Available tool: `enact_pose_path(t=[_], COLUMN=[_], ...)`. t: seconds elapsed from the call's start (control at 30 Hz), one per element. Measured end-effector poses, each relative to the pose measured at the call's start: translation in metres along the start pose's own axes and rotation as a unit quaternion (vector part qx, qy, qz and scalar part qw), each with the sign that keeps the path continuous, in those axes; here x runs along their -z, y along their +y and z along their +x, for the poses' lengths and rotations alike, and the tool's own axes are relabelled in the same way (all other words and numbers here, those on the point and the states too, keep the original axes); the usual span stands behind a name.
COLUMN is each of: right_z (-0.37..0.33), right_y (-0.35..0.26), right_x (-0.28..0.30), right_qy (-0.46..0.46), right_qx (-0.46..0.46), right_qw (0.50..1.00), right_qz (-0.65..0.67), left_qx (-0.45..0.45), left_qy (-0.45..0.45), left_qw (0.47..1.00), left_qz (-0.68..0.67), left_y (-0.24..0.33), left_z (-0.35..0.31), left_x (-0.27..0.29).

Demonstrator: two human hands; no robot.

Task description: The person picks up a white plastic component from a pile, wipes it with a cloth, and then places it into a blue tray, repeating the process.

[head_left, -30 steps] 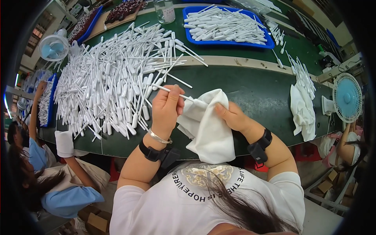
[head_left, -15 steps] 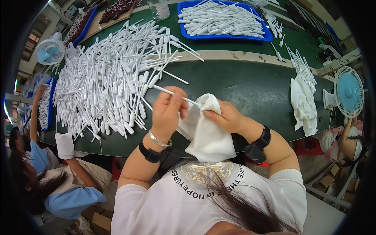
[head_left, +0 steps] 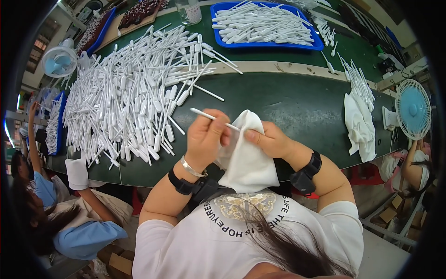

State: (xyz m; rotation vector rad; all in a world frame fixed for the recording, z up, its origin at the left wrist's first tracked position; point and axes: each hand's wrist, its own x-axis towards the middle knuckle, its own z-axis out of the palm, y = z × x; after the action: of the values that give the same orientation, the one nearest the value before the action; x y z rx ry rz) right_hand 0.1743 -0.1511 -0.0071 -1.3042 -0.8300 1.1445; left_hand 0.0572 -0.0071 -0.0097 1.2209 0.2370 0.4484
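Observation:
My left hand (head_left: pixel 208 137) pinches a slim white stick (head_left: pixel 202 113), thicker toward its left end. The stick slants down to the right, and its other end meets the fold of a white cloth (head_left: pixel 250 169). My right hand (head_left: pixel 273 140) grips that cloth from the right, thumb on top, pressing it at the stick's end. How far the stick goes into the cloth is hidden. The cloth hangs down in front of my shirt. Left of my hands spreads a large heap of similar white sticks (head_left: pixel 125 93), many with a fat, bulb-like end.
A blue tray (head_left: pixel 269 45) of sticks stands at the back. More sticks (head_left: pixel 358 83) and a crumpled white cloth (head_left: pixel 360 125) lie at right beside a fan (head_left: pixel 413 109). A glass jar (head_left: pixel 189 13) stands far back. Co-workers sit at left and right; one raises an arm (head_left: pixel 34 144).
My left hand and the stick have shifted slightly right and down, and the stick now lies clear of the heap. At left, a co-worker's arm has moved up and outward.

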Motion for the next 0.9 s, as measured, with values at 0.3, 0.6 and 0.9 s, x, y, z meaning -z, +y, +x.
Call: enact_pose_path(t=[0.3,0.6,0.9], right_z=[0.001,0.002,0.010], right_y=[0.004,0.001,0.021], right_x=[0.007,0.011,0.005], right_qy=[0.050,0.038,0.044], right_qx=[-0.011,0.024,-0.044], right_qw=[0.993,0.997,0.985], right_qz=[0.111,0.062,0.158], left_qx=[-0.141,-0.080,-0.255], left_qy=[-0.058,-0.001,-0.097], left_qw=[0.979,0.995,0.886], left_qz=[0.138,-0.064,0.375], left_y=[-0.003,-0.001,-0.006], left_z=[0.001,0.006,0.006], left_x=[-0.006,0.002,-0.017])
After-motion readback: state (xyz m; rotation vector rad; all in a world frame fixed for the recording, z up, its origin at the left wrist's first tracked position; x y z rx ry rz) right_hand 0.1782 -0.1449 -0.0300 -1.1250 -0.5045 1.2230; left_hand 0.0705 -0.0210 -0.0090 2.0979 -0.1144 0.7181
